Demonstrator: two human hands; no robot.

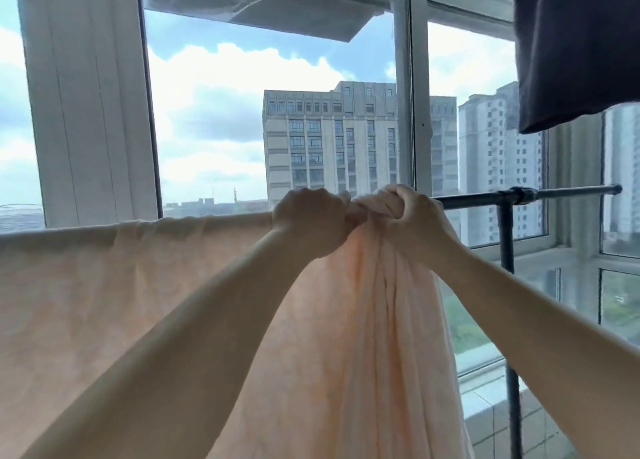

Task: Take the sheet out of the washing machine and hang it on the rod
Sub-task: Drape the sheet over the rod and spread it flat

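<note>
Glazed balcony, high up; tower blocks and cloudy sky fill the window [214, 119] behind everything.

Sheet [114, 285], pale peach: lies over the rod [474, 200] across the left and middle of the frame, spread flat at left, gathered into a thick twisted bunch at centre. Bare rod shows only at right of centre, running to a joint with the upright post [507, 251].

Left hand [311, 223]: fingers curled over the top fold at the rod, just left of the bunch. Right hand [412, 216]: fingers and thumb wrapped round the bunch itself. Hands nearly touching.

Risks, as judged:
- Bunch left gathered would dry badly; it needs drawing rightward along the bare rod.
- A hard pull rightward could drag the flat left part off line or slide the sheet off the rod, if the far side hangs short.
- Fabric may snag on the joint.

Not visible:
- The far side of the sheet, and its lower hem, cut off at the bottom edge.
- The left end of the rod, under cloth.
- The foot of the post.
- Washing machine out of frame.
- Dark cloth [575, 43] at upper right; its support cut off.
</note>
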